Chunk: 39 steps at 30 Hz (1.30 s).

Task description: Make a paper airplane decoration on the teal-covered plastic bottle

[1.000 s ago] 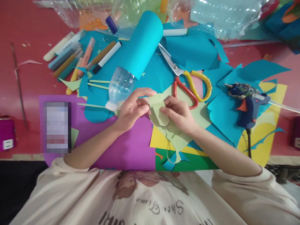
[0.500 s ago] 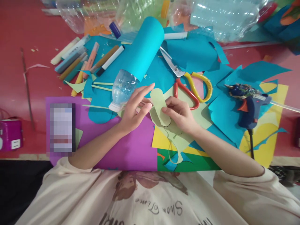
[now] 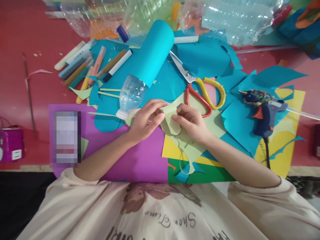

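A small pale green paper strip [image 3: 172, 120] is between my two hands, its upper end bent over. My right hand [image 3: 191, 121] pinches its right edge between thumb and fingers. On the other side my left hand [image 3: 148, 118] has thumb and fingertips closed on the strip's upper left part. Under the hands lies a larger pale green sheet [image 3: 212, 128] with cut edges. Just beyond my left hand is a clear plastic bottle [image 3: 131, 95] wrapped in blue paper [image 3: 156, 50], lying on its side. Scissors [image 3: 192, 81] with red and yellow handles rest past my right hand.
Several markers [image 3: 77, 63] lie at the left, above a phone [image 3: 66, 136] on purple paper [image 3: 120, 156]. A glue gun [image 3: 268, 113] sits at the right on blue and yellow paper. Large clear bottles [image 3: 230, 20] line the far side. Paper scraps [image 3: 190, 170] lie near me.
The strip's upper end, upright and rounded before, is now folded over. My left hand's raised fingers have come down and closed on the paper. My right hand has hardly moved.
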{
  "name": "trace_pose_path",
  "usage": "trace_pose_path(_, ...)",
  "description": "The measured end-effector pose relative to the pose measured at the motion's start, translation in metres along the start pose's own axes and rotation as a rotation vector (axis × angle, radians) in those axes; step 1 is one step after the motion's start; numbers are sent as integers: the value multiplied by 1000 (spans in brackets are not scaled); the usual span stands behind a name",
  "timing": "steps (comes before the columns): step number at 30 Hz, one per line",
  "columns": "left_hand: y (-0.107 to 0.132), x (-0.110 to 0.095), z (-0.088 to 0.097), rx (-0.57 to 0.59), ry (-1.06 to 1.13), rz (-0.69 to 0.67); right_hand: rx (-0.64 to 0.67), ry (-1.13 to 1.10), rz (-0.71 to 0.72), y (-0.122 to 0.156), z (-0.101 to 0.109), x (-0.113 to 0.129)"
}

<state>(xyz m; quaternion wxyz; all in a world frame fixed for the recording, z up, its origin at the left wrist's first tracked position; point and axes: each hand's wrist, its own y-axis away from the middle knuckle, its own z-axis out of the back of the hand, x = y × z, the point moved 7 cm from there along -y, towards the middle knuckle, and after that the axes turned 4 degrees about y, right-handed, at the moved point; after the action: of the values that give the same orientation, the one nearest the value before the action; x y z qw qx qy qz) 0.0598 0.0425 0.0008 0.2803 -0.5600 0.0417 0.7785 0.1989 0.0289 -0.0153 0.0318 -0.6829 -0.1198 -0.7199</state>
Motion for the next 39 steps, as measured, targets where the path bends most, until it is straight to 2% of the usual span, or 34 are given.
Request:
trace_pose_path(4, 0, -1, -2, 23, 12, -30, 0, -14, -10, 0, 0, -2)
trace_pose_path(9, 1, -7, -5, 73, -83, -113, -2, -35, 0, 0, 0, -1)
trace_pose_path(13, 4, -13, -12, 125, -125, -230, -28, -24, 50, -1, 3, 2)
trace_pose_path(19, 10, -28, -19, 132, -270, -437, -18, -84, 27, -3, 3, 2)
trace_pose_path(22, 12, -33, -20, 146, -279, -482, -30, -86, 24, -3, 3, 2)
trace_pose_path(25, 9, -27, -15, 127, -210, -394, -35, -87, 8, -2, 2, 0)
trace_pose_path(31, 4, 4, -7, 65, 117, -3, 1, -39, 3, 0, -2, 0)
trace_pose_path(34, 3, 9, -7, 36, 263, 66, 3, -11, 48, 0, -3, 3)
trace_pose_path(39, 0, 15, -3, -33, 400, 106, 13, 7, 66, 1, -4, 4)
